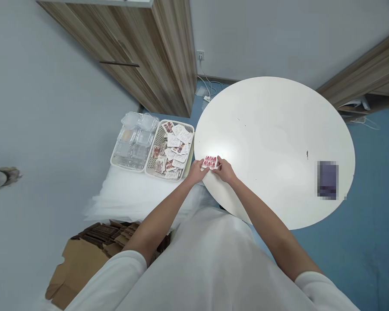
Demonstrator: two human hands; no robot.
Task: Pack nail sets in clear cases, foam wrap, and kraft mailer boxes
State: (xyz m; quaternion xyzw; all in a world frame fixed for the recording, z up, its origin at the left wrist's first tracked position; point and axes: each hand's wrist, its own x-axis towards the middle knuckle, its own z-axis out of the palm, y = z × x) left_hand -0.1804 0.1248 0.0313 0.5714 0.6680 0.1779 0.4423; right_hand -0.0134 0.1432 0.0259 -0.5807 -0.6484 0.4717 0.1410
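A small white card (pixel 210 162) bearing two rows of red, nail-shaped marks is held over the near left edge of the round table. My left hand (pixel 197 171) pinches its left side, and my right hand (pixel 225 169) grips its right side. Just left of my hands, a white plastic basket (pixel 191 126) holds many loose cards (pixel 178 149), some printed with text, others with red or brown patterns. Whether the held card is one or a thin stack, I cannot tell.
The white round table (pixel 262 121) carries a blurred dark purple object (pixel 327 179) at its right. Another basket (pixel 112 160) holds clear plastic boxes (pixel 132 142). Below are white sheets (pixel 126 190) and folded cardboard (pixel 80 259). A wooden cabinet (pixel 142 52) and cables (pixel 209 86) stand behind.
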